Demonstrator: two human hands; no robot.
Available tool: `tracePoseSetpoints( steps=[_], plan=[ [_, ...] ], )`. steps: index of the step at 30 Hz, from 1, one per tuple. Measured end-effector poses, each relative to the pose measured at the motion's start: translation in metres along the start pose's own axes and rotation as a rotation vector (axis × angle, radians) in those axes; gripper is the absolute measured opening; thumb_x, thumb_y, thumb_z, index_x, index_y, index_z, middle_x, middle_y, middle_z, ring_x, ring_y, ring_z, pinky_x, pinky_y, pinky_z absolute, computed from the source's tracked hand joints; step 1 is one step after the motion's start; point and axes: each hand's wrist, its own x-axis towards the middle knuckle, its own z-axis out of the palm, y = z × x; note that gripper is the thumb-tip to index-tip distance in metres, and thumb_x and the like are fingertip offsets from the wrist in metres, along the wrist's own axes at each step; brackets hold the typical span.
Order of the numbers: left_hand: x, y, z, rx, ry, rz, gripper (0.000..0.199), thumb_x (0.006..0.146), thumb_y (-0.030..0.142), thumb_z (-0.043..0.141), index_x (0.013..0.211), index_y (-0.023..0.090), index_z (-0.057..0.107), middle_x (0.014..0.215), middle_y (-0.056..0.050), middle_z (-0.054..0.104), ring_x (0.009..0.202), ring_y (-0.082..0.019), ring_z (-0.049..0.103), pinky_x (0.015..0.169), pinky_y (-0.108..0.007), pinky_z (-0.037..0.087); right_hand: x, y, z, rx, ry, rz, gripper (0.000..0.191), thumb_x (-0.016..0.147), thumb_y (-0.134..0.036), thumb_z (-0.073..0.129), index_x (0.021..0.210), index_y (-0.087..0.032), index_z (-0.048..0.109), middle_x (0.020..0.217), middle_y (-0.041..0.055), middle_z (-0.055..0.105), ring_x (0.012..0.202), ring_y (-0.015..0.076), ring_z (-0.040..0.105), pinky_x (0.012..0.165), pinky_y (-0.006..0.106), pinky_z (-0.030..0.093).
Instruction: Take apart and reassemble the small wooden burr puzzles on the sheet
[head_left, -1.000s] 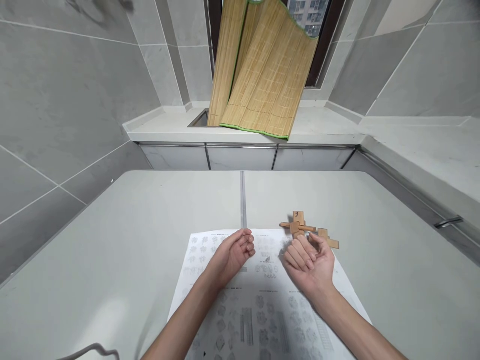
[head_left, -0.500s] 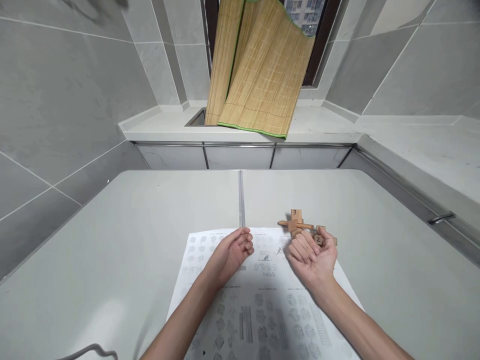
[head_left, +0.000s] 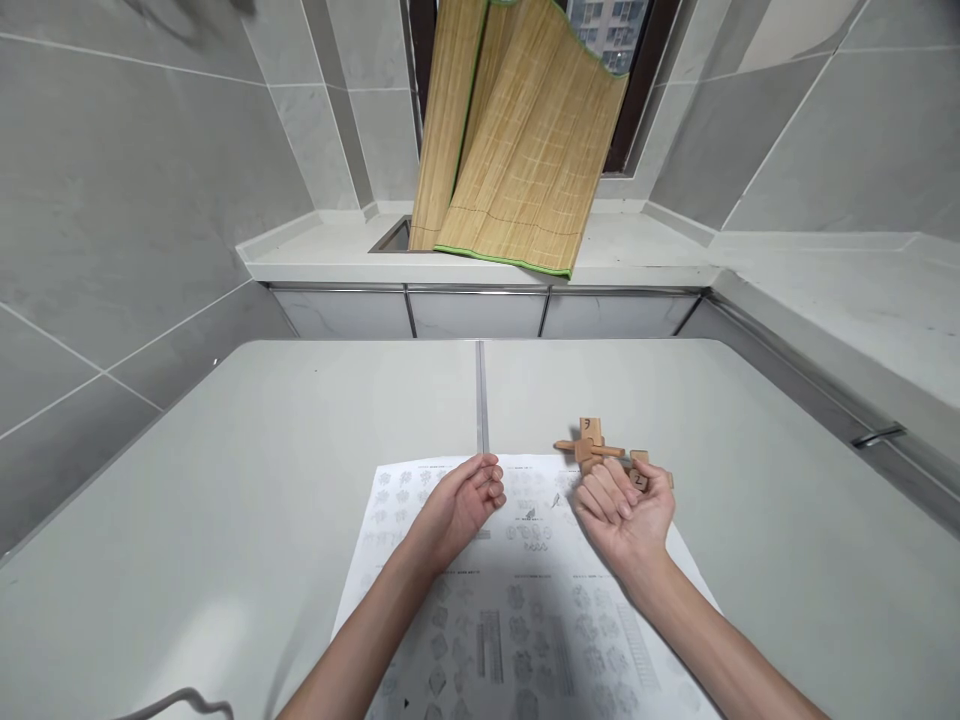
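Note:
My left hand (head_left: 461, 505) rests on its side on a printed paper sheet (head_left: 457, 640), its fingers loosely bent and nothing visible in it. My right hand (head_left: 626, 515) lies palm up at the sheet's right side, with its fingers curled in. Between its thumb and fingers is a small wooden puzzle piece (head_left: 638, 479) with a dark mark on it. Just beyond the fingers, other wooden pieces are joined in a cross shape (head_left: 585, 449), with a marked block (head_left: 590, 427) on top. The right fingers partly hide the wooden pieces.
The white table (head_left: 247, 480) has a seam down its middle. Behind it a white ledge (head_left: 330, 272) holds a bamboo mat (head_left: 525, 170) leaning by the window. A grey cable (head_left: 187, 697) lies at the lower left. Tiled walls (head_left: 135, 180) stand on both sides.
Almost nothing moves. The view shifts very slightly, and the marked piece at my right hand looks turned a little.

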Motion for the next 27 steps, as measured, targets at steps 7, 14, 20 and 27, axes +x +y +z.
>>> tracePoseSetpoints(
  steps=[7, 14, 20, 27],
  plan=[
    [0.000, 0.000, 0.001, 0.015, -0.006, 0.002, 0.017, 0.094, 0.029, 0.075, 0.095, 0.013, 0.069, 0.086, -0.003, 0.055, 0.073, -0.012, 0.054, 0.074, -0.026, 0.049, -0.004, 0.004, 0.009, -0.134, -0.092, -0.024, 0.047, 0.085, -0.036, 0.062, 0.047, -0.024, 0.037, 0.038, -0.0059, 0.029, 0.037, 0.0085, 0.017, 0.038, 0.027, 0.022],
    [0.000, -0.004, 0.001, 0.115, -0.049, 0.051, 0.023, 0.094, 0.035, 0.075, 0.099, 0.013, 0.070, 0.088, -0.004, 0.059, 0.073, -0.012, 0.054, 0.073, -0.026, 0.047, -0.012, 0.022, 0.010, -0.561, -0.312, -0.020, 0.053, 0.094, -0.037, 0.054, 0.045, -0.024, 0.040, 0.039, -0.0053, 0.024, 0.041, 0.0114, 0.018, 0.045, 0.031, 0.017],
    [-0.012, -0.006, 0.012, 0.459, -0.145, 0.175, 0.032, 0.098, 0.046, 0.070, 0.109, 0.016, 0.071, 0.108, -0.010, 0.068, 0.098, -0.019, 0.063, 0.087, -0.031, 0.049, -0.016, 0.027, -0.005, -0.939, -0.526, 0.165, 0.054, 0.096, -0.036, 0.052, 0.046, -0.025, 0.034, 0.044, -0.0039, 0.028, 0.047, 0.0129, 0.026, 0.051, 0.032, 0.021],
    [-0.026, -0.012, 0.024, 0.721, -0.428, 0.140, 0.064, 0.084, 0.052, 0.083, 0.138, 0.023, 0.064, 0.144, -0.014, 0.063, 0.136, -0.034, 0.057, 0.119, -0.049, 0.040, -0.027, 0.020, 0.005, -1.440, -0.576, 0.161, 0.027, 0.097, -0.044, 0.060, 0.080, -0.023, 0.062, 0.077, 0.0012, 0.058, 0.073, 0.0191, 0.051, 0.067, 0.031, 0.043]
  ],
)
